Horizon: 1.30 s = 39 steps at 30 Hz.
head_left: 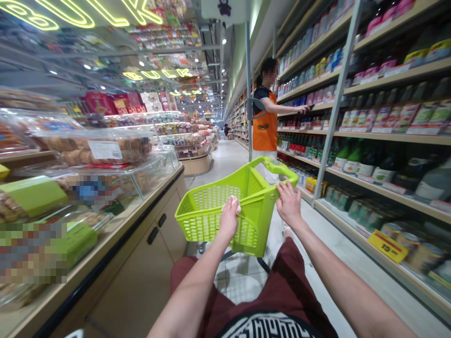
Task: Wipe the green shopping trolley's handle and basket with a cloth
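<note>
Your left grip (229, 220) is closed around a small crumpled white cloth (238, 207), held at the near side of the green shopping cart (263, 225). Your right grip (289, 204) lies with its fingers over the rim beside the cart's handle (280, 170); how tightly they close, you cannot tell, since the far side is hidden. The cart stands just ahead of both grips, its basket stretching leftward past the left one, above the pale tiled floor (220, 157).

To the left of your left grip, well apart, runs a tabletop (141, 210) with a wooden edge and a dark strip, cabinet doors (137, 270) below it. Clear packs of baked goods (105, 150) are stacked on it, and one pack nearer you wears a green band (33, 195).

To the right of your right grip, tall shelves (394, 137) rise in tiers: bottles (410, 115) on the middle ones, cans (368, 220) at the bottom beside a yellow price tag (387, 246). Beyond that grip, a co-worker in an orange apron (268, 124) stretches an arm to a shelf.

Past the cart, the aisle runs deep into the shop, where another person (226, 130) is small and low. Above and left of your grips, a neon sign (116, 13) glows yellow, reading BULK.
</note>
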Available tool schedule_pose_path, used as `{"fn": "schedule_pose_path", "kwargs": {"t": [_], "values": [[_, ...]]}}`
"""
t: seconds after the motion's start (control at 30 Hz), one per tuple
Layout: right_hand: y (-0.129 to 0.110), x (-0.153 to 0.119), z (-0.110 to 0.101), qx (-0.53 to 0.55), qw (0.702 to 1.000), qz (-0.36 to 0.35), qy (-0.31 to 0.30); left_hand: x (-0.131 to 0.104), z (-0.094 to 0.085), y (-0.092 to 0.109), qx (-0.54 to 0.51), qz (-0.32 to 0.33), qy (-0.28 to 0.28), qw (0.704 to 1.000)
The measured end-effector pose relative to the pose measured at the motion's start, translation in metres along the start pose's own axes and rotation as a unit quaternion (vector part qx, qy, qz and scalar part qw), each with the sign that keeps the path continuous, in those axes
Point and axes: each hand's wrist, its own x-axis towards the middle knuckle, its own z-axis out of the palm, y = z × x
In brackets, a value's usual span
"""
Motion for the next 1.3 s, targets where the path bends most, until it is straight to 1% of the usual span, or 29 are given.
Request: {"fn": "schedule_pose_path", "kwargs": {"t": [0.07, 0.1, 0.13, 0.2, 0.23, 0.27, 0.33, 0.4, 0.43, 0.47, 0.53, 0.57, 0.6, 0.63, 0.7, 0.73, 0.77, 0.8, 0.87, 0.93, 1.0, 1.07, 1.1, 1.13, 1.17, 1.2, 1.23, 1.27, 1.3], "values": [[0.000, -0.001, -0.001, 0.006, 1.000, -0.002, 0.001, 0.005, 0.010, 0.022, -0.007, 0.060, -0.020, 0.998], [0.001, -0.002, -0.001, 0.010, 1.000, -0.002, 0.003, 0.006, 0.013, 0.029, -0.010, 0.086, -0.029, 0.996], [0.002, -0.003, -0.002, 0.014, 1.000, -0.001, 0.007, 0.008, 0.013, 0.032, -0.013, 0.105, -0.036, 0.994], [0.004, -0.006, -0.003, 0.022, 1.000, 0.003, 0.012, 0.007, 0.010, 0.027, -0.016, 0.113, -0.042, 0.993], [0.006, -0.007, -0.004, 0.026, 1.000, 0.007, 0.014, 0.006, 0.007, 0.019, -0.015, 0.102, -0.039, 0.994], [0.008, -0.008, -0.005, 0.030, 0.999, 0.012, 0.016, 0.005, 0.003, 0.008, -0.014, 0.074, -0.028, 0.997], [0.010, -0.011, -0.008, 0.041, 0.999, 0.022, 0.019, 0.002, -0.003, -0.015, -0.015, 0.006, 0.005, 1.000], [0.009, -0.014, -0.010, 0.062, 0.997, 0.032, 0.024, 0.002, -0.006, -0.031, -0.034, -0.048, 0.045, 0.997], [0.006, -0.016, -0.011, 0.081, 0.996, 0.033, 0.027, 0.004, -0.006, -0.034, -0.052, -0.063, 0.062, 0.995], [0.001, -0.018, -0.012, 0.107, 0.993, 0.033, 0.028, 0.006, -0.005, -0.031, -0.070, -0.071, 0.079, 0.992], [-0.016, -0.021, -0.015, 0.186, 0.982, 0.033, 0.023, 0.011, -0.004, -0.014, -0.110, -0.061, 0.098, 0.987], [-0.027, -0.021, -0.016, 0.240, 0.970, 0.041, 0.013, 0.014, -0.004, 0.000, -0.128, -0.044, 0.101, 0.986], [-0.040, -0.020, -0.018, 0.302, 0.952, 0.057, -0.002, 0.016, -0.004, 0.017, -0.144, -0.018, 0.099, 0.984], [-0.053, -0.019, -0.021, 0.370, 0.925, 0.082, -0.022, 0.017, -0.005, 0.033, -0.158, 0.014, 0.091, 0.983], [-0.077, -0.014, -0.027, 0.507, 0.848, 0.145, -0.058, 0.016, -0.010, 0.064, -0.184, 0.076, 0.067, 0.978], [-0.087, -0.010, -0.031, 0.560, 0.807, 0.175, -0.067, 0.015, -0.012, 0.075, -0.200, 0.088, 0.056, 0.974], [-0.093, -0.007, -0.034, 0.599, 0.771, 0.203, -0.070, 0.013, -0.015, 0.084, -0.220, 0.082, 0.051, 0.971], [-0.097, -0.004, -0.037, 0.623, 0.745, 0.228, -0.068, 0.011, -0.018, 0.090, -0.244, 0.066, 0.047, 0.966], [-0.097, 0.001, -0.040, 0.638, 0.718, 0.273, -0.052, 0.009, -0.023, 0.095, -0.311, 0.013, 0.037, 0.950], [-0.093, 0.002, -0.040, 0.645, 0.699, 0.309, -0.024, 0.009, -0.027, 0.097, -0.398, -0.047, 0.019, 0.916], [-0.090, 0.000, -0.036, 0.668, 0.668, 0.328, -0.006, 0.010, -0.029, 0.099, -0.476, -0.110, -0.001, 0.872], [-0.088, -0.004, -0.030, 0.690, 0.645, 0.326, -0.022, 0.012, -0.027, 0.102, -0.522, -0.153, -0.023, 0.839], [-0.087, -0.007, -0.027, 0.690, 0.648, 0.321, -0.038, 0.012, -0.026, 0.103, -0.535, -0.164, -0.034, 0.828], [-0.086, -0.010, -0.025, 0.676, 0.664, 0.316, -0.054, 0.012, -0.024, 0.104, -0.545, -0.175, -0.040, 0.819], [-0.084, -0.013, -0.023, 0.647, 0.695, 0.309, -0.061, 0.011, -0.022, 0.104, -0.551, -0.187, -0.038, 0.812], [-0.083, -0.017, -0.022, 0.604, 0.739, 0.295, -0.055, 0.010, -0.020, 0.103, -0.553, -0.202, -0.028, 0.808], [-0.081, -0.022, -0.023, 0.551, 0.789, 0.269, -0.038, 0.010, -0.019, 0.102, -0.551, -0.219, -0.013, 0.805], [-0.080, -0.026, -0.025, 0.495, 0.839, 0.227, -0.016, 0.009, -0.018, 0.101, -0.546, -0.233, 0.001, 0.805], [-0.079, -0.031, -0.027, 0.443, 0.880, 0.170, -0.002, 0.008, -0.017, 0.099, -0.540, -0.245, 0.013, 0.805]]}}
